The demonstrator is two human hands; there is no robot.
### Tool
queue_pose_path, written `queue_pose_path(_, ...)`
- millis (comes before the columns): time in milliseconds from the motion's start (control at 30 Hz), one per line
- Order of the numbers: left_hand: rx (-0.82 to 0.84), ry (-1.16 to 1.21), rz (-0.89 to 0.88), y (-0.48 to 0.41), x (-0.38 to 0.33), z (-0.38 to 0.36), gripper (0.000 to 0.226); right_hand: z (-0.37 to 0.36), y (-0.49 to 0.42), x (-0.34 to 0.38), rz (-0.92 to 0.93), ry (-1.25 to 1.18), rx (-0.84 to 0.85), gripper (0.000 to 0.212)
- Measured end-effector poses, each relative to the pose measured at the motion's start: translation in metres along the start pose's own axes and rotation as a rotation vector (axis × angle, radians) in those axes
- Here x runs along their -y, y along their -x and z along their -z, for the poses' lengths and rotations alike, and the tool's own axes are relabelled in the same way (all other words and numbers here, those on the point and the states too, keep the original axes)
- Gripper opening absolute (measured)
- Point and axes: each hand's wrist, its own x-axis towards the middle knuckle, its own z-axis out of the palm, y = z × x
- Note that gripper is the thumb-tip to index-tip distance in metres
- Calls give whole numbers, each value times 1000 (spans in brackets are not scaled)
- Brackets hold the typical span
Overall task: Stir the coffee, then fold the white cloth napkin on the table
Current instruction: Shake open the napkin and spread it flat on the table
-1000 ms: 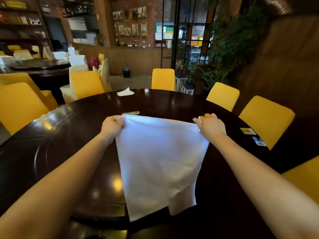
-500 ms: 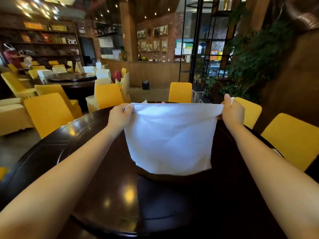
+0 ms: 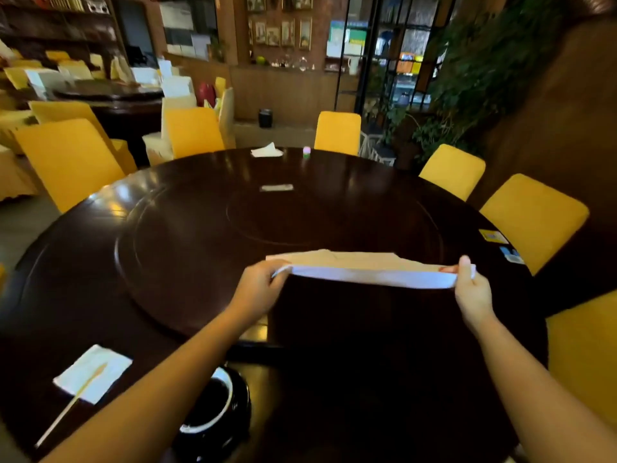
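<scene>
With the stirrer (image 3: 71, 401) lying on a small napkin (image 3: 93, 372) near left beside the dark cup (image 3: 213, 412), suggesting stirring is finished, the left hand (image 3: 258, 289) and right hand (image 3: 472, 289) are each pinching an end of the white cloth napkin (image 3: 370, 270) over the table (image 3: 200, 228), its folding seemingly just beginning.

Round dark wood table (image 3: 187, 235): black cup (image 3: 213, 416) at 6 o'clock, paper napkin (image 3: 100, 365) with stirrer (image 3: 66, 409) at 7, crumpled tissue (image 3: 267, 151) at 12.
</scene>
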Motion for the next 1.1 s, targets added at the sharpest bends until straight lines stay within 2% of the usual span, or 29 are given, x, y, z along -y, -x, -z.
queue_pose_path(100,120,36,29,63,7,-22,53,17,37,-51,-81,2,31,43)
queue_pose_path(167,185,59,93,102,11,-37,56,28,61,-79,-100,11,61,43)
queue_pose_path(267,297,15,165,149,16,-55,25,45,89,-114,-127,90,149,40)
queue_pose_path(300,357,-6,153,163,18,-60,25,49,97,-126,-135,118,181,39)
queue_pose_path(433,515,-37,69,207,36,-73,54,65,119,-160,-144,212,252,36)
queue_pose_path(633,621,-137,15,260,60,-89,56,79,144,-193,-122,246,359,25)
queue_pose_path(733,662,-176,3,276,63,-90,58,91,153,-208,-144,240,430,11)
queue_pose_path(800,654,-210,-46,279,65,-90,53,100,153,-221,-96,302,480,32)
queue_pose_path(833,644,-234,-92,280,65,-89,53,106,152,-229,-66,356,487,43)
queue_pose_path(933,703,-329,-159,284,66,-86,58,120,147,-243,30,586,403,32)
queue_pose_path(1033,728,-329,-111,287,58,-86,58,115,142,-239,-16,695,304,32)
queue_pose_path(1100,656,-311,-76,279,47,-91,59,90,144,-225,54,732,237,33)
